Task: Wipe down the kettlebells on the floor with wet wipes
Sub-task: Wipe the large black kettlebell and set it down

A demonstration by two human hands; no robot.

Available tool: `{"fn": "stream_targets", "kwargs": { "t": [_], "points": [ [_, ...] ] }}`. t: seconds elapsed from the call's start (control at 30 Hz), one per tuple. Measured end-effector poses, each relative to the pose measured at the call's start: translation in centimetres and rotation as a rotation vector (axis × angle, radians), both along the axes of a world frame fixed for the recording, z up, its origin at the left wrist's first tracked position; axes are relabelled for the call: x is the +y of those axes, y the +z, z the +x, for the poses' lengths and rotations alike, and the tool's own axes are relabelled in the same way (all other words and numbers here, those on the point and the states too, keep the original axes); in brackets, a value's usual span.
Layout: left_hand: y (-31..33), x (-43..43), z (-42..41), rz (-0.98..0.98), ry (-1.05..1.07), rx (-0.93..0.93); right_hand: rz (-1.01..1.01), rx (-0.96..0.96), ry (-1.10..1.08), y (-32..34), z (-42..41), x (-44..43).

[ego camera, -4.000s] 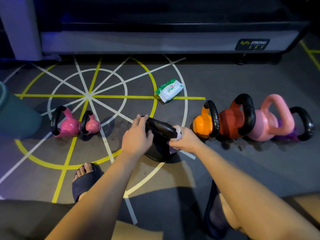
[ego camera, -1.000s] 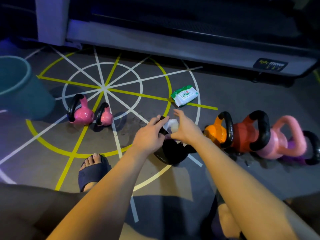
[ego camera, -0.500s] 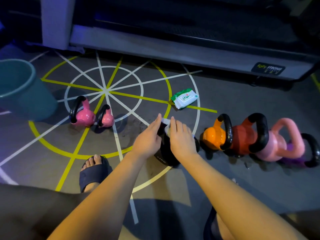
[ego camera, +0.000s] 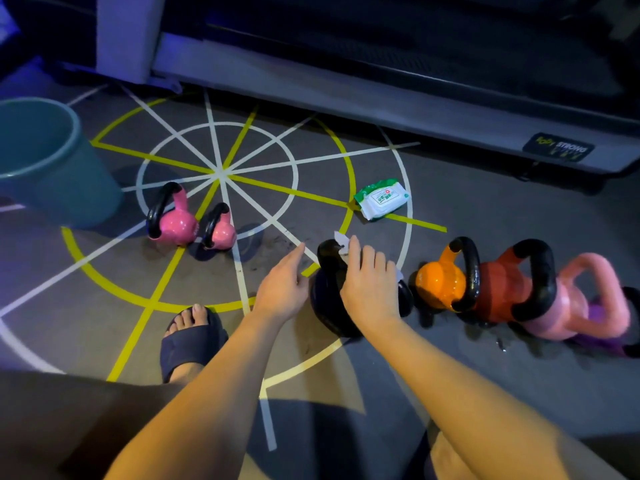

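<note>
Black and glossy, the kettlebell (ego camera: 325,306) sits on the floor between both hands, apparently tipped, its handle pointing away. The right hand (ego camera: 370,285) lies flat, fingers straight and together, pressing a wet wipe (ego camera: 341,241) onto it. The left hand (ego camera: 282,289) is held straight-fingered at its left flank. Since the wipe is pressed, not pinched, it could slide free. A hard push might roll the bell into the orange kettlebell (ego camera: 438,282) or toward the sandalled foot (ego camera: 192,327).

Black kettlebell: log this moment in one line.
step: wiping black kettlebell | right hand: presses wet wipe on it | left hand: open, beside it | wipes pack: on floor
</note>
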State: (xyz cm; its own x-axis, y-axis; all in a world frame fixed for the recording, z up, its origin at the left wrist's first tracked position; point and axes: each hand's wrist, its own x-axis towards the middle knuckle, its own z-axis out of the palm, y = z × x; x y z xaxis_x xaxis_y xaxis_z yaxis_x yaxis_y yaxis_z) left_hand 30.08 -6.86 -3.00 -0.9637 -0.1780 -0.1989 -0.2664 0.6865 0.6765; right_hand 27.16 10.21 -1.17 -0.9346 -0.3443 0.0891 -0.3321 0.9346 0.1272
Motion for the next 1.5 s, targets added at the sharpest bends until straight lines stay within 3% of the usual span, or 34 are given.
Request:
{"fn": "stream_targets", "kwargs": {
  "t": [0.17,0.27,0.33,0.43,0.5,0.57,0.67,0.83,1.0,1.13,1.23,1.3,1.37,1.5],
  "points": [
    [0.0,0.7,0.3,0.019,-0.007,-0.011,-0.027,0.022,0.132,-0.8,1.8,1.3],
    [0.3,1.0,0.3,0.059,0.021,0.004,-0.356,0.131,0.215,0.0,2.0,2.0],
    [0.5,0.9,0.0,0.081,0.041,0.007,-0.611,0.087,0.103,1.8,1.0,2.0],
    [0.8,0.7,-0.4,0.105,0.058,0.005,-0.789,-0.184,-0.192,3.8,-1.8,1.5],
    [0.9,0.7,-0.8,0.127,0.058,0.003,-0.633,-0.367,-0.262,3.6,-3.5,1.3],
    [0.7,0.9,-1.3,0.169,0.047,-0.012,-0.323,-0.491,-0.252,3.1,-3.9,0.9],
    [0.3,1.2,-2.0,0.264,0.058,-0.054,-0.116,-0.421,-0.287,2.8,-3.8,-0.3],
    [-0.5,1.9,-2.2,0.545,0.114,-0.194,-0.013,-0.227,-0.253,2.6,-3.3,-2.5],
    [-1.1,0.3,-2.8,0.720,0.113,-0.227,0.118,-0.207,-0.119,1.8,-4.5,-3.4],
    [-2.4,0.8,-2.4,0.679,0.135,-0.167,0.184,-0.417,-0.122,2.9,-7.0,-5.8],
    [-2.9,0.4,-2.7,0.601,0.118,-0.141,0.149,-0.714,-0.201,4.2,-9.5,-7.1],
    [-2.5,0.3,-2.9,0.623,0.104,-0.162,0.099,-0.810,-0.250,4.3,-9.7,-7.1],
    [-2.4,0.2,-3.1,0.638,0.109,-0.164,0.087,-0.684,-0.249,4.0,-8.8,-6.8],
    [-1.7,0.3,-2.9,0.590,0.069,-0.169,0.206,-0.207,0.029,2.1,-5.0,-4.8]
  ]
}}
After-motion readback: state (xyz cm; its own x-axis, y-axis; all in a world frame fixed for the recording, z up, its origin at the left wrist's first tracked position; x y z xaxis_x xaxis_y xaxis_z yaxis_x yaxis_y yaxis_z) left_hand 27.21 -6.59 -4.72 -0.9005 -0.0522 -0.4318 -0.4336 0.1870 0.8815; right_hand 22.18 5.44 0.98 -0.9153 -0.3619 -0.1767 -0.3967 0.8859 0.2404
